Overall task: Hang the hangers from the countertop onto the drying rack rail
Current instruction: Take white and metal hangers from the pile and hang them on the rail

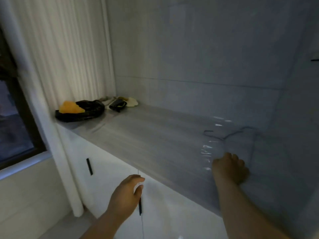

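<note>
1. A person stands at a grey countertop [155, 135] in dim light, both bare arms reaching forward in a frame smeared by motion.

2. The hangers [224, 138], thin dark wire, lie flat on the countertop at its right end, close to the tiled wall and well apart from the black bag [81, 112] at the far left end.

3. The right hand [230, 168] rests on the countertop at the near end of the wire, knuckles up and fingers curled under. The blur may hide a grip, so it cannot be told whether the wire is already in the fingers.

4. From that hand the wire runs away toward the back wall, with a hook curving off to the left at the far end. The long axis thus points roughly away from the person, not along the counter's length.

5. The left hand [126, 192] hangs lower, in front of the white cabinet [107, 169] and just above its dark handle [140, 207]. Its fingers are loosely curled with nothing plainly in them, and it is well apart from the hangers.

6. The right hand is by far the nearer, so the pick-up looks to be its job. It probably calls for a lift up and back toward the body.

7. The drying rack rail is not in the frame.
</note>
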{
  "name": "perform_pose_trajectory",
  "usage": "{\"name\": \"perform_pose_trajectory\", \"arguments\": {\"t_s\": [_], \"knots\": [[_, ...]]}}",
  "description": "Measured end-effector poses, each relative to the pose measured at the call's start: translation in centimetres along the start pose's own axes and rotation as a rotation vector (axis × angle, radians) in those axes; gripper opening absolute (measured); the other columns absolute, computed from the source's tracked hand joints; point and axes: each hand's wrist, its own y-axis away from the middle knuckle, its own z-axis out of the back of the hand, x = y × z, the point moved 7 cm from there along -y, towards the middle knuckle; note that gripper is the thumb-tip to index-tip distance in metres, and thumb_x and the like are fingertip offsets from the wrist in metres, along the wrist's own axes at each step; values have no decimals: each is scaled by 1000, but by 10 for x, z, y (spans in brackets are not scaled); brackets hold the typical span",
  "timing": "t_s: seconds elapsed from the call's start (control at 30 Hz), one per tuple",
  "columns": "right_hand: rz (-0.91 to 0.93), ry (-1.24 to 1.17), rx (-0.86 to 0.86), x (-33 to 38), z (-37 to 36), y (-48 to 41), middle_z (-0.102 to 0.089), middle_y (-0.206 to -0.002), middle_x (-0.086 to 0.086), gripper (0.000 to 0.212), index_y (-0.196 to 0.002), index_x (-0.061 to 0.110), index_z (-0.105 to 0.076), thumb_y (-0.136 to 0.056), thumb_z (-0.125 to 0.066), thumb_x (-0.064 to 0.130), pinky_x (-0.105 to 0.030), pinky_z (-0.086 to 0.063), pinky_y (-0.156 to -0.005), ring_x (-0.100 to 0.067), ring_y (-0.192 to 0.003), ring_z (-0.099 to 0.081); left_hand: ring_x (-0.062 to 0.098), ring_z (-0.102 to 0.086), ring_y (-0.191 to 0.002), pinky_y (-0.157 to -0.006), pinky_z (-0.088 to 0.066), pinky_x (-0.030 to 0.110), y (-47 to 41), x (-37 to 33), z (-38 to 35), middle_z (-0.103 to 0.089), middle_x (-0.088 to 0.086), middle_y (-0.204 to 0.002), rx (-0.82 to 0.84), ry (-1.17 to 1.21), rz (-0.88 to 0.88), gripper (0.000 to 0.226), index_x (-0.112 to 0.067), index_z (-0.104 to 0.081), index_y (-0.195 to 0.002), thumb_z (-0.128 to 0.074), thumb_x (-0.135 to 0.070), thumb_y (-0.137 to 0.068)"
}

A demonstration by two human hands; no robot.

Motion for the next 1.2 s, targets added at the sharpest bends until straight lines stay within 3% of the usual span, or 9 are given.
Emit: {"name": "perform_pose_trajectory", "arguments": {"t_s": [0.13, 0.37, 0.53, 0.63, 0.73, 0.83, 0.97, 1.1, 1.2], "knots": [[-65, 53, 105, -2, -31, -13, -40, -139, -11, 40, -132, 9, -44, -94, -35, 18, -40, -21, -112, -28, -132, -30, -5, -48, -115, -92, -27, 4, -20, -7, -22, -54, -14, -125, 77, -57, -115, 61, -21, -61, -117, -26, -52, -78], [118, 90, 86, 27, -44, -4, -41, -141, -12, 41, -135, 5, -38, -96, -32, 14, -33, -27, -109, -26, -132, -35, 12, -44, -83, -69, -31, 22, -51, -32, -18, -72, -4, -72, -130, -213, -348, 33, -20, -73, -69, -41, -27, -68], [253, -50, 53, 49, -41, 9, -53, -130, -17, 43, -132, 3, -45, -95, -37, 23, -35, -36, -105, -31, -123, -47, 11, -64, -67, -66, -39, 19, -82, -57, -42, -72, -4, -66, 47, -162, -440, 34, -19, -73, -66, -40, -28, -65], [309, -19, -205, 38, -12, 4, -71, -97, -22, 35, -100, -3, -68, -81, -44, 12, -48, -53, -81, -37, -93, -68, 13, -70, -83, -72, -49, 14, -97, -79, -70, -74, -3, -89, 188, -209, -404, 45, -20, -74, -88, -36, -37, -69], [86, 94, 1, -5, -19, -9, -35, -148, -13, 44, -139, 9, -39, -96, -32, 13, -39, -20, -114, -29, -139, -29, 17, -45, -127, -103, -31, 21, -110, -99, -106, -51, -2, -135, 330, -293, -335, 53, -21, -51, -129, -28, -48, -90], [-18, 131, 39, -25, -25, -13, -20, -155, -5, 52, -145, 16, -25, -96, -13, 27, -37, -10, -117, -23, -144, -14, 24, -42, -127, -104, -31, 29, -117, -121, -135, -49, 6, -135, 432, -323, -276, 52, -15, -52, -124, -36, -51, -91], [-18, 175, 59, -17, -33, -17, -21, -154, -7, 48, -144, 15, -25, -100, -17, 31, -41, -11, -116, -24, -143, -15, 24, -41, -127, -104, -29, 31, -126, -134, -158, -49, 5, -133, 449, -336, -240, 48, -18, -55, -123, -44, -50, -88], [-51, 60, 24, -19, -37, -18, -40, -144, -17, 72, -136, 7, -45, -78, -15, 40, -50, -14, -113, -32, -137, -31, 24, -44, -121, -100, -30, 31, -133, -137, -162, -55, 1, -126, 358, -345, -250, 32, -19, -61, -114, -42, -33, -91], [-19, 82, -16, -13, -33, -17, -64, -115, -23, 58, -110, 1, -67, -75, -38, 38, -60, -36, -97, -40, -112, -58, 24, -43, -120, -98, -30, 31, -140, -136, -158, -55, 1, -125, 309, -355, -229, 31, -18, -62, -113, -39, -19, -92]]}}
